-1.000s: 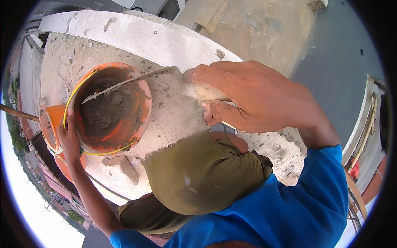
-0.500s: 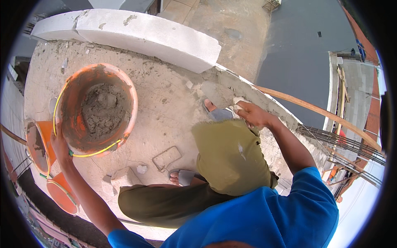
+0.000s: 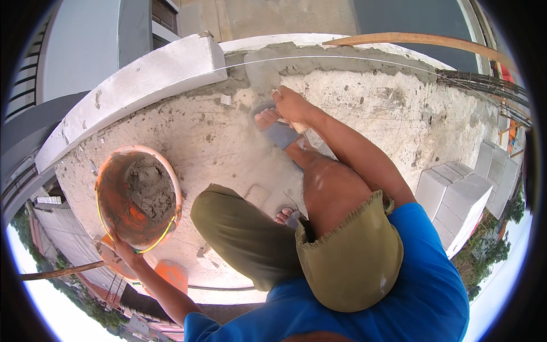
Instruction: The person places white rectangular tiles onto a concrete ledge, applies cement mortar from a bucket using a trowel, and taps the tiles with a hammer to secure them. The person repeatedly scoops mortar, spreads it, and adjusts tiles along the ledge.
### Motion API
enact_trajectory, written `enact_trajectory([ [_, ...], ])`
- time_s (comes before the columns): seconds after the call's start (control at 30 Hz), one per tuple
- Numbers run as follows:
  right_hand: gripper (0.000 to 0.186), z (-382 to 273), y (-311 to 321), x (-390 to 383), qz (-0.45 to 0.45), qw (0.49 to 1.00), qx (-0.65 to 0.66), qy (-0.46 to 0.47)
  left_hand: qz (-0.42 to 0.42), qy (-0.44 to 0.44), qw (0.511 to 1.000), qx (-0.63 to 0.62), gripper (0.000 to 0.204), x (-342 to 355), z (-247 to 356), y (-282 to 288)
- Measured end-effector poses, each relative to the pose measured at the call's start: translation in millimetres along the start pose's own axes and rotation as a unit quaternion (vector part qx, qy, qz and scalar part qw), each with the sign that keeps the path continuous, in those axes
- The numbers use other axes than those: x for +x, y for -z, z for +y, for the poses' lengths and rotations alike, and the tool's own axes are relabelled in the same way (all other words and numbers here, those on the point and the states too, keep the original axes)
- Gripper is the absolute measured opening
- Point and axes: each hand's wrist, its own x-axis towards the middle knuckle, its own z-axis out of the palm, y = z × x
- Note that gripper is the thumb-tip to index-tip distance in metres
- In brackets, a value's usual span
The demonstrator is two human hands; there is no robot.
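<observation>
R hand (image 3: 292,107) now out at the mortar bed (image 3: 342,60) by the white block (image 3: 131,85), fingers closed round a pale tool handle, no longer near the bucket. L hand (image 3: 122,248) clamped on rim of orange bucket (image 3: 137,194), mortar inside, sitting at slab's near edge. Tight spot: drop-off just behind L, string line (image 3: 342,57) and wood batten (image 3: 399,39) ahead, open slab to the R.

Bucket (image 3: 137,196) w/ mortar (image 3: 151,188) at left on slab (image 3: 216,137), block (image 3: 131,94) behind, blocks (image 3: 456,199) stacked far right.
</observation>
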Motion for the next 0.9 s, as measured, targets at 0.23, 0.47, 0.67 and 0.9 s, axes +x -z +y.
enact_trajectory([
  [0.23, 0.052, 14.3, 20.0, 7.7, 0.035, 0.978, -0.163, 0.123, -0.011, 0.003, 0.999, 0.053, 0.069, -0.6, 2.7, -8.7],
  [0.47, 0.048, 50.0, 59.0, -25.3, 0.090, 0.976, -0.193, 0.049, -0.024, -0.018, 0.993, 0.116, 0.070, -0.1, 2.0, 2.9],
  [0.67, 0.048, 95.5, 112.7, -66.9, 0.143, 0.980, -0.119, -0.065, 0.001, -0.018, 0.990, 0.138, 0.071, -0.8, -2.0, 7.6],
  [0.9, 0.039, 191.4, 169.2, -89.5, 0.242, 0.927, 0.256, -0.128, -0.008, 0.011, 0.999, 0.051, 0.068, -1.1, 0.6, 2.0],
])
